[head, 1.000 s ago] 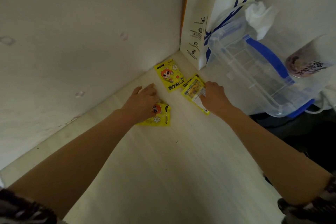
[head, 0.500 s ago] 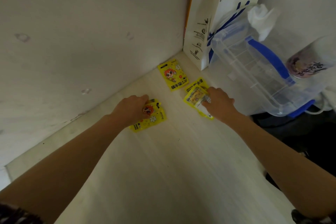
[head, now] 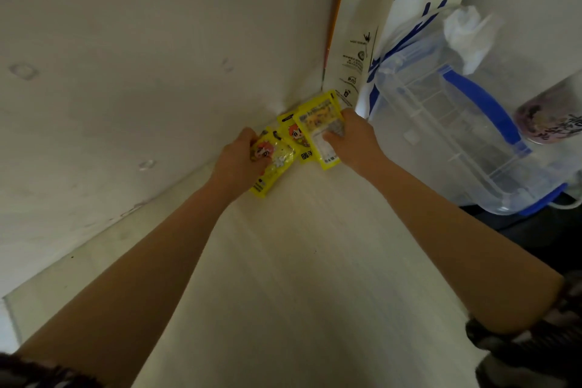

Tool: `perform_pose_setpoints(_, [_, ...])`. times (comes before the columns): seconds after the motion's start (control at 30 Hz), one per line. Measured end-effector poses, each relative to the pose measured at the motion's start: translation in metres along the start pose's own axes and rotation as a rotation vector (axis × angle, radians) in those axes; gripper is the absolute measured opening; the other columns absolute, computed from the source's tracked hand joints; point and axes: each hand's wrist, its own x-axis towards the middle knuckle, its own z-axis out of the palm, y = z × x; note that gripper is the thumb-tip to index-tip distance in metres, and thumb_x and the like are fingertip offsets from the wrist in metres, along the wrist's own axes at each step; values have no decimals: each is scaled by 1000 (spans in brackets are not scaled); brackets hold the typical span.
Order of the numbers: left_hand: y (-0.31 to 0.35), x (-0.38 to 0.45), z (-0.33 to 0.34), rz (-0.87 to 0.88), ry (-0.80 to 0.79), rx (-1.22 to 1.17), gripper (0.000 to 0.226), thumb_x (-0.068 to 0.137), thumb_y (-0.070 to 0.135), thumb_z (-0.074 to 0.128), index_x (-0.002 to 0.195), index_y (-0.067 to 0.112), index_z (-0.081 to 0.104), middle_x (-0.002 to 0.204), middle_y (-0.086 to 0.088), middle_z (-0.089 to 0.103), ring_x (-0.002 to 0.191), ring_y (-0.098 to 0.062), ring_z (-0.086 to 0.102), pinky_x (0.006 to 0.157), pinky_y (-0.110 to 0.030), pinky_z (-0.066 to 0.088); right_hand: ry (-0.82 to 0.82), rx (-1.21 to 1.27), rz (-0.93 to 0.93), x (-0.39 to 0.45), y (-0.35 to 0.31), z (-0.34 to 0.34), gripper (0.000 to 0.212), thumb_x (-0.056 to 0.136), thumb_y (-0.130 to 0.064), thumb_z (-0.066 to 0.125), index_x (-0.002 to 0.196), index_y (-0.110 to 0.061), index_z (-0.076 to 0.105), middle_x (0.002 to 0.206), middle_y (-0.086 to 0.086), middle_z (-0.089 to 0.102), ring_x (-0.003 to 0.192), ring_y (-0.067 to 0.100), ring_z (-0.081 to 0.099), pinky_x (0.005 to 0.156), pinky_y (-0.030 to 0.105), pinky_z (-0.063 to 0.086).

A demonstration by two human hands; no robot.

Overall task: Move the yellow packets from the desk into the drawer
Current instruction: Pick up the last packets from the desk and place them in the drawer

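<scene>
Gripping one yellow packet [head: 274, 164] by its upper end, the left hand [head: 241, 161] has its fingers curled around the packet's edge, and the printed cartoon face shows just beside the knuckles. That packet hangs down and to the right from the hand, its lower corner over the pale worktop [head: 299, 277]. The right hand [head: 354, 138] is closed on a second packet [head: 321, 127], thumb pressed on its white label and fingers behind it, so the packet stands tilted with its top toward the corner. Between the two hands lies a third packet [head: 297, 138], flat on the worktop and partly covered by the one in the right hand. All three sit close to the corner where the worktop meets the white wall [head: 141, 57]. Just behind them a white paper bag [head: 362, 25] printed with "coffee" stands upright. To its right a clear plastic box [head: 441, 123] with blue clips leans, and a bottle [head: 548, 116] lies at the far right edge.
</scene>
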Motion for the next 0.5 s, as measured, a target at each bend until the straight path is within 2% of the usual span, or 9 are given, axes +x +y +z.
perform_pose_setpoints(0.07, [4,7,7,-37,51,-43,21,86,20,65,95,16,45,84,-1,55,65,-17,51,61,-25,34,-5,35,18,11,-3,8,27,93,-16,56,113,2,51,107,18,61,83,20,53,56,19,30])
perform_pose_setpoints(0.13, [6,13,14,-76,95,-77,22,86,20,65,99,12,49,85,-3,57,71,-22,57,60,-27,39,-20,52,45,21,-1,15,29,92,-14,57,115,3,50,110,18,61,92,26,59,54,21,32])
perform_pose_setpoints(0.2, [5,17,18,-116,133,-132,25,84,19,67,101,10,51,87,-9,61,76,-30,64,64,-36,51,-56,24,84,27,1,21,30,92,-13,56,117,2,49,112,18,60,101,29,60,64,22,41])
perform_pose_setpoints(0.27, [5,21,20,-156,163,-175,26,83,18,68,102,10,53,89,-9,62,79,-33,66,69,-43,55,-63,-4,122,34,5,27,30,91,-14,56,117,0,49,114,17,60,105,30,59,74,30,43])
perform_pose_setpoints(0.3, [4,22,20,-170,174,-190,28,83,18,68,105,10,54,91,-8,62,78,-30,66,70,-41,56,-60,-37,135,37,6,31,31,91,-16,56,117,-2,50,116,16,59,107,31,57,79,32,43])
perform_pose_setpoints(0.37, [2,24,21,-188,188,-217,32,83,17,69,111,9,55,97,-6,61,67,-17,61,63,-25,51,-66,-149,162,43,6,38,37,89,-25,57,122,-9,49,123,11,56,118,32,50,91,37,38])
perform_pose_setpoints(0.43, [0,22,21,-208,195,-227,34,83,14,69,113,7,55,93,-2,56,55,-1,49,45,-8,37,-83,-185,204,47,5,45,47,86,-30,59,130,-19,48,132,8,51,127,35,42,98,42,33])
perform_pose_setpoints(0.5, [-3,20,21,-233,204,-229,32,83,14,69,111,6,54,88,1,53,53,-1,47,40,-5,35,-96,-188,243,50,3,50,51,85,-28,62,134,-23,46,135,8,47,129,35,39,101,44,33])
